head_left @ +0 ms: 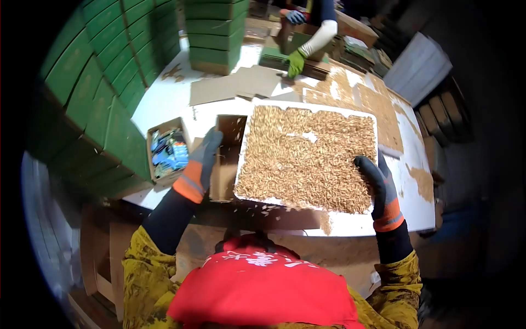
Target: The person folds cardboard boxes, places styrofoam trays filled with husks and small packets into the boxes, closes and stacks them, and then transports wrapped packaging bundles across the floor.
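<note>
Right hand (378, 183) on tray (240, 174), left hand (205, 159) at carton (222, 189)

Past the red apron (263, 290), the gloved right hand clasps the right edge of the white tray, heaped with tan grain-like bits (307, 175), thumb on top. The tray overlaps the open cardboard carton, whose left wall the left hand touches; how firmly it grips, I cannot tell. Farther: small box (167, 179) of blue packets (174, 151), cardboard sheets (241, 85), stacked green boxes (216, 33), co-worker's green-gloved hand (296, 64)

Hands (206, 156) are gloved in grey, with orange striped cuffs (188, 187). Dark undersleeves (169, 222) are overlapped by stained mustard sleeves (143, 268). Red apron (257, 296) is white-lettered.
</note>
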`<state>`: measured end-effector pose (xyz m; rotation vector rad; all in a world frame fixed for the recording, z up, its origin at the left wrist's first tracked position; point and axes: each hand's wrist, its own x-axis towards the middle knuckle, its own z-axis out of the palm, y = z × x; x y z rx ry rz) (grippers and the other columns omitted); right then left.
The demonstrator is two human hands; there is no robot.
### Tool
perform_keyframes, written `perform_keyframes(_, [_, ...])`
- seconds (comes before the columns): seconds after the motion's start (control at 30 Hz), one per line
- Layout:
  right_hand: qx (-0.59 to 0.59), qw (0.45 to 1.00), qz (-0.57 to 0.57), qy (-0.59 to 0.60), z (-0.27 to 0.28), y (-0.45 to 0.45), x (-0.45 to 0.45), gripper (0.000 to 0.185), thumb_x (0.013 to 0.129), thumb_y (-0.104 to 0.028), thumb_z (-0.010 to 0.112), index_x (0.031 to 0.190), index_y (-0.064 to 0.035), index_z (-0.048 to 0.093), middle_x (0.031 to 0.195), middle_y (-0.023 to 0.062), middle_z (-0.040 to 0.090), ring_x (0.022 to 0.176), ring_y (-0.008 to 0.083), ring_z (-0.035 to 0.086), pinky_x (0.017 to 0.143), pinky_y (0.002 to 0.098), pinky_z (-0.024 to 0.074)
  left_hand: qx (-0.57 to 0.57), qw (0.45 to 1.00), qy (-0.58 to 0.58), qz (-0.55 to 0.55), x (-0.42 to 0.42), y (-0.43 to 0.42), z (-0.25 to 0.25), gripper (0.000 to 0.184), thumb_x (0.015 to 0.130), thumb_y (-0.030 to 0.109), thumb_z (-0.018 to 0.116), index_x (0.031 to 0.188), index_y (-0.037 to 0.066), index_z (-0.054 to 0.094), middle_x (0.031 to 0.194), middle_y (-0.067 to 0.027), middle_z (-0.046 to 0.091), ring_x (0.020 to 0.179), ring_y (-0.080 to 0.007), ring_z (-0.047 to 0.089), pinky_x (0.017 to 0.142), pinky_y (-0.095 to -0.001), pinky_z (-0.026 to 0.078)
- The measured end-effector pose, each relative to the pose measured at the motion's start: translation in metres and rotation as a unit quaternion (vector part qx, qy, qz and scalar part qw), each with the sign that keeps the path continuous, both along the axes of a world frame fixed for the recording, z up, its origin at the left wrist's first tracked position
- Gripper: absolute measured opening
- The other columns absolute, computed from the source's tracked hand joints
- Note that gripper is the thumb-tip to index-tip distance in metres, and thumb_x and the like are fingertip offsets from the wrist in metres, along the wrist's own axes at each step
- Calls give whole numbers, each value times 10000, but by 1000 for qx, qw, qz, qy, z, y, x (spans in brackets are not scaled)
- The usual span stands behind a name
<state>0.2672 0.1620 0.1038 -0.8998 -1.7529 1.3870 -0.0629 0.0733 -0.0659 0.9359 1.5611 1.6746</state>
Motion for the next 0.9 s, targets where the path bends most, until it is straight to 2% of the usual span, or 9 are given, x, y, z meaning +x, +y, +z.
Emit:
perform_keyframes(0.03, [-40, 999, 24, -16, 11, 12, 1, 575, 863, -197, 595, 1349, 28, 387, 1203, 110, 565, 1053, 163, 547, 916, 295, 435, 32, 993, 117, -8, 12, -1, 6, 546, 958, 373, 462, 1349, -2, 391, 1293, -129, 493, 1208, -206, 443, 1023, -292, 347])
perform_keyframes(0.2, [-120, 989, 91, -8, 2, 42, -13, 600, 850, -170, 659, 1350, 7, 378, 1220, 114, 557, 1070, 180, 556, 930, 286, 444, 8, 990, -138, 5, 58, 3, 48, 562, 961, 398, 464, 1369, 19, 392, 1295, -86, 488, 1182, -138, 426, 1016, -244, 318])
perform_keyframes(0.37, [55, 922, 155, -350, -23, 76, -11, 535, 834, -376, 677, 1204, -9, 556, 960, 90, 686, 893, 170, 641, 804, 300, 485, -18, 978, -192, 77, 16, -3, 7, 485, 969, 377, 452, 1255, -6, 533, 1210, -118, 588, 1089, -205, 551, 948, -290, 421])
perform_keyframes(0.47, [224, 737, 169, -615, -12, 78, -36, 613, 796, -626, 577, 858, -24, 677, 766, 168, 666, 735, 317, 645, 699, 367, 497, 22, 914, 236, 331, -76, -2, -89, 196, 866, 156, 568, 975, 19, 656, 922, -134, 667, 809, -244, 620, 743, -342, 489])
perform_keyframes(0.57, [325, 673, 184, -639, -42, 86, -44, 583, 811, -615, 533, 734, -54, 674, 709, 181, 644, 695, 339, 639, 645, 427, 493, -289, 841, 261, 377, -133, -13, -120, 450, 844, 435, 555, 974, 12, 638, 992, -229, 642, 946, -413, 596, 824, -462, 464])
perform_keyframes(0.67, [452, 626, 205, -601, -73, 86, -45, 482, 816, -550, 574, 805, -75, 654, 697, 148, 645, 692, 326, 644, 623, 429, 488, -459, 784, 257, 329, -148, 8, -130, 569, 826, 536, 539, 978, -3, 642, 1042, -251, 626, 988, -401, 595, 855, -453, 461])
perform_keyframes(0.73, [366, 742, 234, -512, -43, 91, -47, 509, 832, -517, 584, 938, -23, 647, 805, 180, 663, 751, 303, 655, 643, 380, 497, -502, 751, 283, 321, -141, 25, -121, 654, 815, 558, 548, 1150, -5, 557, 1134, -234, 593, 1055, -367, 573, 890, -428, 451])
perform_keyframes(0.8, [37, 942, 234, -237, -11, 113, -40, 318, 908, -307, 572, 1013, -17, 646, 739, 76, 653, 625, 143, 604, 540, 271, 468, -486, 700, 356, 384, -146, 38, -152, 726, 811, 577, 546, 1250, 2, 485, 1188, -220, 565, 1094, -359, 552, 909, -420, 443])
perform_keyframes(0.9, [-35, 988, 79, -128, -17, 183, -16, 276, 927, -248, 547, 1064, -27, 637, 777, 49, 641, 597, 63, 558, 485, 192, 429, -499, 695, 319, 407, -115, 60, -102, 795, 796, 579, 572, 1331, 19, 393, 1276, -221, 485, 1155, -391, 488, 967, -456, 394])
